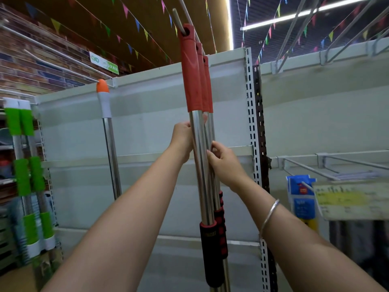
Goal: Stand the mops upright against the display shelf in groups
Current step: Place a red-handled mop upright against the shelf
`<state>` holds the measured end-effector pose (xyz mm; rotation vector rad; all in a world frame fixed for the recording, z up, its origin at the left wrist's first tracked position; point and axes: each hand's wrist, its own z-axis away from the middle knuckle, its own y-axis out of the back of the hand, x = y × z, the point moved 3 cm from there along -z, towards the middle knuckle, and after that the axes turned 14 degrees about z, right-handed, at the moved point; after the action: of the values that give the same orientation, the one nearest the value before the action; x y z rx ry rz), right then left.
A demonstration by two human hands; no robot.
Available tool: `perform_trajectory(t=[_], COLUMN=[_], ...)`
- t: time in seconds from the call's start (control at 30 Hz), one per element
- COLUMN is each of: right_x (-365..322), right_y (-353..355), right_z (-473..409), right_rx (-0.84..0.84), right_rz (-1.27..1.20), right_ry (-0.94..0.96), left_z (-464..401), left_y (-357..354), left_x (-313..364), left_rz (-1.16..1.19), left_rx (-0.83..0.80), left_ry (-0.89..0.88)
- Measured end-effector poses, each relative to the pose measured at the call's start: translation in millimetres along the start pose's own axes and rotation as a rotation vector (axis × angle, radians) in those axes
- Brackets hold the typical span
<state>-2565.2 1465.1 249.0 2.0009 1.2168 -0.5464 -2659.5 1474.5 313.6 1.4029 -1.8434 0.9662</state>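
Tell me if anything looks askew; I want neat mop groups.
The orange-tipped mop stands alone against the shelf panel, leaning slightly. The red-handled mops are bunched together, gripped by the left hand and right hand. Nothing looks damaged.

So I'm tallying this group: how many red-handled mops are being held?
3, bunched upright between the left hand and right hand: front red grip, middle red grip, rear red grip. Another could be hidden behind.

Both forearms are bare, with no sleeves in view. The left hand (182, 138) wears nothing on its fingers or wrist. The right hand (223, 163) has a thin, plain silver bangle (270, 214) sitting loose around the wrist. No gloves.
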Motion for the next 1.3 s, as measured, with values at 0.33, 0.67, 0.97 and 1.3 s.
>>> perform_trajectory(t=[0.33,0.67,0.97,1.3], right_x=[13,21,-3,-38], right_y=[-2,-5,-14,-22], right_z=[-12,1,45,118], right_rx=[-0.021,0.241,0.359,0.295], right_rz=[0.032,0.110,-0.077,-0.018], right_ry=[-0.051,0.041,0.013,0.115], left_z=[-14,5,57,149], left_y=[-2,33,54,59], left_x=[-9,-40,-37,-13], left_rz=[0.050,-0.067,-0.173,-0.228], left_rx=[-0.014,0.181,0.149,0.217], left_ry=[0.027,0.140,0.172,0.218])
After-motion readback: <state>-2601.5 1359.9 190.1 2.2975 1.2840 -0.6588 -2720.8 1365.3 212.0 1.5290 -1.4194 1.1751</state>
